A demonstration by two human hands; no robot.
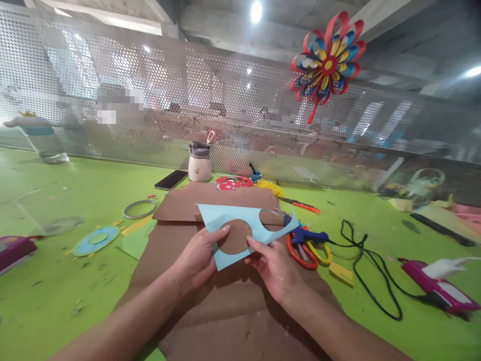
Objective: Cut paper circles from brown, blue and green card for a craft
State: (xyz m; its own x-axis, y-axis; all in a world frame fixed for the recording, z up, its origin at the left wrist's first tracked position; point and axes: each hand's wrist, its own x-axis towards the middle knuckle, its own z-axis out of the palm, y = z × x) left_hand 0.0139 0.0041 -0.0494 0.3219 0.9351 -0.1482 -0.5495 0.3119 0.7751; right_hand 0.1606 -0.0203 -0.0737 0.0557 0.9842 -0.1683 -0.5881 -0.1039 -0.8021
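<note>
A light blue sheet of paper [210, 216] with two round holes cut in it is held up between my hands. My left hand [201, 255] pinches its left side, thumb on top beside the larger hole. On the other side of that hole, my right hand [276, 265] grips the lower edge between thumb and fingers. Brown cardboard [180, 296] lies beneath both hands, with a folded piece at its far end. Close to my right hand are red-handled scissors [300, 258], yellow-handled scissors [325, 255] and a blue glue gun [310, 235].
A white jar [200, 164] and a phone [171, 179] stand near the perforated screen. At left lie a metal ring [140, 208] and a blue paper ring [95, 240]. A black cord [376, 271] runs to a purple power strip [438, 286]. A paper flower [328, 65] hangs above.
</note>
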